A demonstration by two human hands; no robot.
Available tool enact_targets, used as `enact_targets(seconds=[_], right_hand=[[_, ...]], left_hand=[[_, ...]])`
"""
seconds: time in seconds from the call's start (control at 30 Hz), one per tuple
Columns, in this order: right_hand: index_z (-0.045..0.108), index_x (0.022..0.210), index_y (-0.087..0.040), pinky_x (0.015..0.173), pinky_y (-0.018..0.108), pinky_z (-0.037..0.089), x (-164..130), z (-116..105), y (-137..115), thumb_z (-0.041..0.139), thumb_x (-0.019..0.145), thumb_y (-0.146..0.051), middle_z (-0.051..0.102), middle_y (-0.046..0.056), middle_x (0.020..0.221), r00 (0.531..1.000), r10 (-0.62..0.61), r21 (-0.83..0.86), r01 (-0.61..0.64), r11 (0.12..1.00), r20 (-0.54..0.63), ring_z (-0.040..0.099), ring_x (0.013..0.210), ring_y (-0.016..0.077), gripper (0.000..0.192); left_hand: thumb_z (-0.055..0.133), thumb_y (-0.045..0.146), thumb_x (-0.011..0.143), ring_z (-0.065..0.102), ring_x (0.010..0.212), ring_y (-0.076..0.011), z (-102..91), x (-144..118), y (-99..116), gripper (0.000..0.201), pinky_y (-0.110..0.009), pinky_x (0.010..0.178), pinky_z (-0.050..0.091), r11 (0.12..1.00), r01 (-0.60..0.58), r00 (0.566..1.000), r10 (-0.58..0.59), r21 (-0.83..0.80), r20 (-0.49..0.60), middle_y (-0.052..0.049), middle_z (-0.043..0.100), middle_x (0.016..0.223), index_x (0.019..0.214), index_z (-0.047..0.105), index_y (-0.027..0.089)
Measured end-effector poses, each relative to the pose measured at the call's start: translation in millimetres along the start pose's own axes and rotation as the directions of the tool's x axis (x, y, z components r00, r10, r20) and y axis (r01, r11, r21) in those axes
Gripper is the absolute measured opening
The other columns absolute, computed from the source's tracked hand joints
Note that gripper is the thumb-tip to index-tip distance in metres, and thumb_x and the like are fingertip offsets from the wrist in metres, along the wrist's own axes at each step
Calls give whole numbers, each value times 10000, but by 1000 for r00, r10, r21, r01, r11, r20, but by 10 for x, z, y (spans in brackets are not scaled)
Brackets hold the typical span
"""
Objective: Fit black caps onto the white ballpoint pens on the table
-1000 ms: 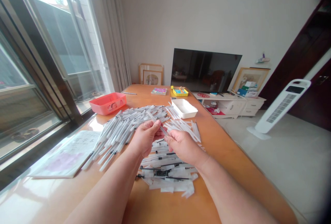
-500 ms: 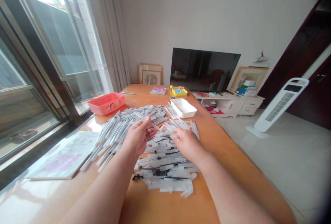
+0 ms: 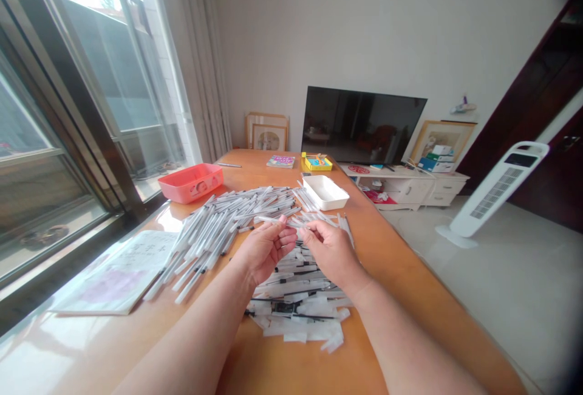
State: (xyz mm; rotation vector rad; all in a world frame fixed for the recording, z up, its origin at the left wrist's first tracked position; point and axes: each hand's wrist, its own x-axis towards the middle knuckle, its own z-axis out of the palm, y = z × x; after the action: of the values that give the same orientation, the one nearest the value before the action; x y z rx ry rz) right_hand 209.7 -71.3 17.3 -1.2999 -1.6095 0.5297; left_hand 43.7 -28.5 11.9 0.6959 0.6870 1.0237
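Note:
My left hand point(image 3: 269, 250) pinches a translucent white pen barrel point(image 3: 264, 219) between thumb and fingers, over the middle of the table. Close beside it, my right hand point(image 3: 328, 249) has thumb and forefinger pressed together at the barrel's right end; what they hold there is too small to make out. Below both hands spreads a pile of loose pen parts point(image 3: 291, 288), with clear pieces and black sticks and caps. To the left lies a heap of pens point(image 3: 204, 231) with clear barrels and black ends. More clear barrels point(image 3: 308, 197) lie beyond my hands.
A red plastic basket point(image 3: 191, 183) stands at the left edge, a white tray point(image 3: 325, 193) beyond my right hand. A notebook point(image 3: 116, 279) lies left. Farther back are a yellow box point(image 3: 317, 163), a booklet point(image 3: 280, 161) and a pen point(image 3: 229, 165). A tower fan point(image 3: 498, 188) stands right.
My left hand has moved right with the barrel, which has turned nearly level. My right hand has risen slightly from the parts pile, and the two hands have come together.

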Motion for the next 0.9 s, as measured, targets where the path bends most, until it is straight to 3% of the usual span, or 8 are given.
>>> enact_targets(seconds=[0.1, 0.2, 0.27, 0.33, 0.4, 0.6, 0.77, 0.9], right_hand=[[717, 927, -197, 645, 268, 449, 31, -35, 6, 593, 919, -451, 676, 12, 768, 997, 21, 86, -14, 996, -76, 575, 687, 165, 283], [711, 916, -188, 660, 271, 459, 59, -83, 31, 594, 908, -472, 668, 10, 760, 983, 75, 144, -51, 988, -167, 568, 674, 159, 308], [712, 915, -184, 659, 270, 458, 79, -128, 52, 602, 895, -461, 655, 3, 733, 969, 100, 149, -67, 987, -226, 563, 664, 158, 299], [713, 881, -184, 645, 265, 446, 96, -175, 70, 614, 876, -429, 634, -4, 688, 956, 102, 108, -75, 991, -274, 556, 651, 157, 264], [713, 853, -189, 634, 263, 435, 107, -212, 86, 619, 859, -391, 629, -4, 673, 948, 83, 35, -76, 996, -308, 553, 643, 159, 223], [707, 883, -203, 670, 275, 447, 125, -260, 140, 592, 847, -361, 665, 26, 744, 940, -2, -104, -36, 994, -342, 586, 705, 186, 199], [693, 824, -204, 621, 261, 410, 152, -311, 159, 601, 842, -383, 613, -8, 669, 931, 17, -90, -54, 994, -364, 535, 645, 165, 201], [667, 755, -196, 592, 252, 380, 169, -331, 162, 606, 837, -396, 556, -30, 617, 928, 60, -48, -84, 995, -367, 479, 612, 147, 224]], left_hand=[[790, 444, 818, 703, 722, -140, -2, -30, 25, 326, -248, 687, 586, 994, 72, 997, -73, 78, 14, -104, 732, 867, 894, 703, 139], [777, 547, 788, 637, 593, -121, -42, -34, 65, 418, -240, 573, 536, 979, 92, 996, -87, 182, -34, -72, 684, 749, 816, 683, 141], [790, 561, 759, 534, 491, -81, -96, -15, 113, 442, -203, 480, 443, 968, 6, 993, 24, 252, -115, -21, 609, 645, 745, 641, 145], [816, 532, 731, 447, 454, -54, -160, 12, 178, 438, -176, 440, 355, 948, -134, 960, 196, 288, -200, 24, 531, 585, 704, 597, 153], [826, 506, 714, 433, 471, -52, -219, 36, 246, 428, -178, 462, 358, 936, -217, 927, 286, 277, -241, 34, 517, 595, 703, 574, 160], [759, 506, 736, 474, 495, -77, -313, 79, 314, 396, -222, 531, 401, 851, -266, 852, 427, 454, -302, 6, 585, 630, 703, 555, 169], [688, 512, 773, 552, 585, -119, -340, 152, 208, 348, -250, 592, 445, 728, -207, 837, 478, 654, -267, -21, 668, 715, 776, 599, 176], [638, 483, 820, 595, 650, -146, -348, 216, 94, 313, -261, 619, 467, 572, -249, 858, 504, 781, -96, -26, 696, 767, 894, 660, 180]])
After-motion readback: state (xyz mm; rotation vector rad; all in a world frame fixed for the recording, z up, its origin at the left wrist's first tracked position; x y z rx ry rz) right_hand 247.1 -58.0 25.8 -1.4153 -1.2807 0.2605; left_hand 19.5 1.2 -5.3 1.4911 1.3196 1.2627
